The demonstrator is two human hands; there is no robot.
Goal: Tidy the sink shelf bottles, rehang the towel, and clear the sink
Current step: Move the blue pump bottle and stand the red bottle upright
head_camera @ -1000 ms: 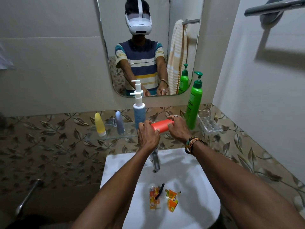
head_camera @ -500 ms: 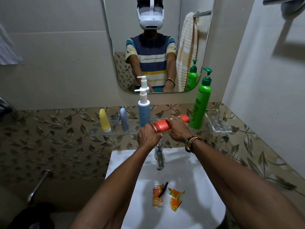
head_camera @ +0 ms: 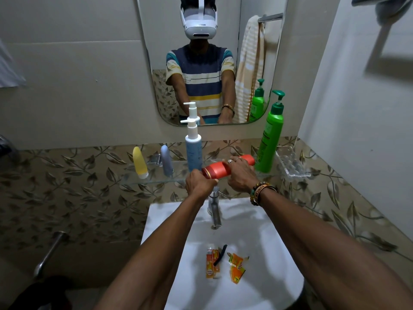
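Note:
An orange-red bottle (head_camera: pixel 218 170) lies sideways just over the glass shelf (head_camera: pixel 154 177), held at both ends. My right hand (head_camera: pixel 240 175) wraps its middle and right part; my left hand (head_camera: pixel 200 183) grips under its left cap end. On the shelf stand a yellow tube (head_camera: pixel 139 163), a grey-blue tube (head_camera: pixel 167 161), a blue pump bottle (head_camera: pixel 193 146) and a tall green pump bottle (head_camera: pixel 270 135). In the white sink (head_camera: pixel 263 249) lie an orange packet (head_camera: pixel 211 264), a small black item (head_camera: pixel 220 253) and a crumpled orange wrapper (head_camera: pixel 237 268). A striped towel (head_camera: pixel 249 68) shows in the mirror.
The chrome tap (head_camera: pixel 214 209) rises below my hands. A clear soap dish (head_camera: pixel 290 163) sits at the shelf's right end. A metal towel bar (head_camera: pixel 377 1) is on the right wall, top corner. A pipe (head_camera: pixel 50 251) sticks out low on the left.
The camera has tilted down and closer. The orange-red bottle has shifted right along the shelf toward the green bottle, both hands staying on it.

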